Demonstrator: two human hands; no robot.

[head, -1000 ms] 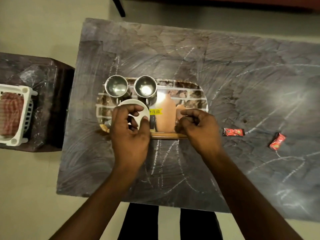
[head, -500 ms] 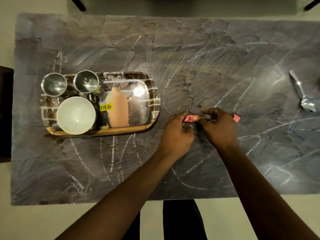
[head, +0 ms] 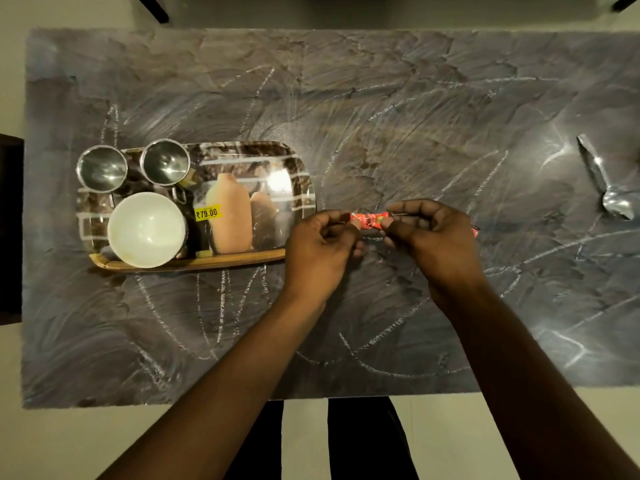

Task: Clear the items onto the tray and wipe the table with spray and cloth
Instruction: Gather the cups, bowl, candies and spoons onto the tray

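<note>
A red candy wrapper (head: 369,220) is pinched at both ends, by my left hand (head: 318,244) on one side and my right hand (head: 433,233) on the other, just right of the tray. The patterned tray (head: 194,263) sits on the left of the table and carries two steel cups (head: 102,168) (head: 165,162) and a white bowl (head: 146,229). The tip of a second red wrapper (head: 476,231) peeks out at the outer edge of my right hand. Whether that hand holds it is hidden. A steel spoon (head: 606,181) lies at the far right.
The grey marble-look table (head: 381,98) shows white chalky streaks and scribbles across its surface. A dark side table (head: 8,230) stands off the left edge. Dark chair legs (head: 152,8) show beyond the far edge. No spray or cloth is in view.
My hands left the bowl on the tray and moved right to the red wrapper, which they now pinch between them. The view shifted right, bringing the spoon into sight.
</note>
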